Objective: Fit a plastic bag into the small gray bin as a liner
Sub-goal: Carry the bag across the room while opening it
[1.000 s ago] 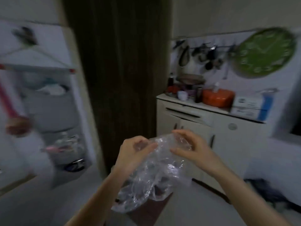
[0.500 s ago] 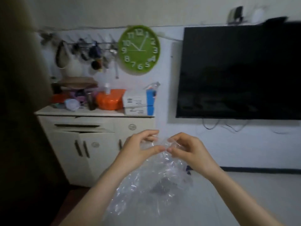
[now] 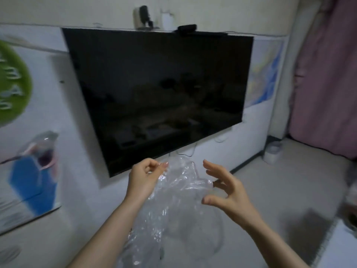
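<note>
A crumpled clear plastic bag (image 3: pixel 173 206) hangs in front of me at chest height. My left hand (image 3: pixel 144 178) pinches its top edge between thumb and fingertips. To the right of the bag, my right hand (image 3: pixel 226 188) has its fingers spread, and the bag's right edge just reaches them; I see no grip there. A small pale round bin (image 3: pixel 273 151) stands on the floor at the far right, against the wall beside the curtain, well beyond both hands.
A large black TV (image 3: pixel 158 93) hangs on the white wall straight ahead, with cables under it. A green clock (image 3: pixel 11 84) and a blue-and-white box (image 3: pixel 32 182) are at the left edge. A pink curtain (image 3: pixel 324 78) is on the right. The floor is pale.
The view has swung right, from the cabinet and clock to the TV and curtain. My right hand has let go of the bag's top and spread its fingers. My left hand keeps its pinch.
</note>
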Available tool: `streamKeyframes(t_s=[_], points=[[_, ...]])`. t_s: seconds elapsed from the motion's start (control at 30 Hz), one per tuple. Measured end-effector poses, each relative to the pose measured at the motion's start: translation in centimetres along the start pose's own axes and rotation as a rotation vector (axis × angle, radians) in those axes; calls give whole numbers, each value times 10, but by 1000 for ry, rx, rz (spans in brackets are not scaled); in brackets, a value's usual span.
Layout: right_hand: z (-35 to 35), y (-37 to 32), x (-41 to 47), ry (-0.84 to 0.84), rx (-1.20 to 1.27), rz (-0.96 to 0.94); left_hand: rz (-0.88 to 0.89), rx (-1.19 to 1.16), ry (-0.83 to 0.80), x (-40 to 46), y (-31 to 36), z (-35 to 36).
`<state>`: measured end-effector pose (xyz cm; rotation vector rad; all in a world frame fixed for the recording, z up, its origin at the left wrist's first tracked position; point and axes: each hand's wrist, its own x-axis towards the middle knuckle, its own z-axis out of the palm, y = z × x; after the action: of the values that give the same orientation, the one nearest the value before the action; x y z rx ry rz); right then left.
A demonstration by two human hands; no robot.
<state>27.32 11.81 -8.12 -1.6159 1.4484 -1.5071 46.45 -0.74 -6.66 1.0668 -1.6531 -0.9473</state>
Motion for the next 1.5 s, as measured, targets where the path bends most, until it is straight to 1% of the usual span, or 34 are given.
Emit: streamKeyframes(t_s=[0.1, 0.2, 0.3, 0.43, 0.5, 0.53, 0.67, 0.8, 0.87, 0.93, 1.0, 1.07, 1.1, 1.17, 1.2, 1.23, 1.3, 1.33, 1.37, 1.4, 1.5], points=[[-15, 19, 28, 205, -104, -47, -5, -26, -80, 56, -10, 44], [-40, 41, 62, 333, -171, -61, 2, -42, -182, 104, -20, 96], [-77, 70, 97, 348, -234, -25, 1, -46, -261, 150, -32, 152], [-135, 119, 149, 242, -328, 21, -14, -64, -340, 213, -44, 229], [-165, 145, 178, 245, -393, 18, -13, -71, -369, 246, -45, 267], [-180, 157, 193, 274, -396, 17, -14, -74, -385, 262, -45, 285], [-259, 201, 258, 422, -276, 52, -18, -134, -479, 334, -42, 363], [-326, 241, 307, 470, -162, 94, -51, -127, -586, 395, -51, 438], [-354, 262, 330, 533, -113, 97, -69, -126, -626, 425, -57, 477], [-383, 284, 353, 619, -116, 104, -73, -116, -678, 455, -64, 518], [-411, 306, 377, 678, -169, 132, -89, -92, -773, 485, -69, 559], [-436, 326, 403, 698, -243, 162, -112, -80, -859, 517, -65, 598], [-449, 336, 417, 703, -283, 178, -105, -99, -870, 535, -59, 616], [-475, 356, 446, 726, -350, 223, -39, -187, -867, 571, -35, 650], [-488, 366, 460, 738, -367, 249, 4, -238, -890, 586, -19, 666], [-500, 375, 474, 750, -375, 268, 64, -259, -948, 598, -3, 683], [-525, 391, 501, 784, -389, 285, 232, -155, -1113, 611, 24, 720], [-538, 398, 512, 803, -393, 289, 307, -76, -1173, 615, 34, 740], [-551, 405, 521, 821, -387, 292, 363, -14, -1196, 618, 41, 761], [-565, 411, 529, 841, -372, 295, 391, 10, -1192, 621, 45, 782], [-612, 431, 547, 910, -332, 309, 413, -51, -1121, 642, 47, 844]])
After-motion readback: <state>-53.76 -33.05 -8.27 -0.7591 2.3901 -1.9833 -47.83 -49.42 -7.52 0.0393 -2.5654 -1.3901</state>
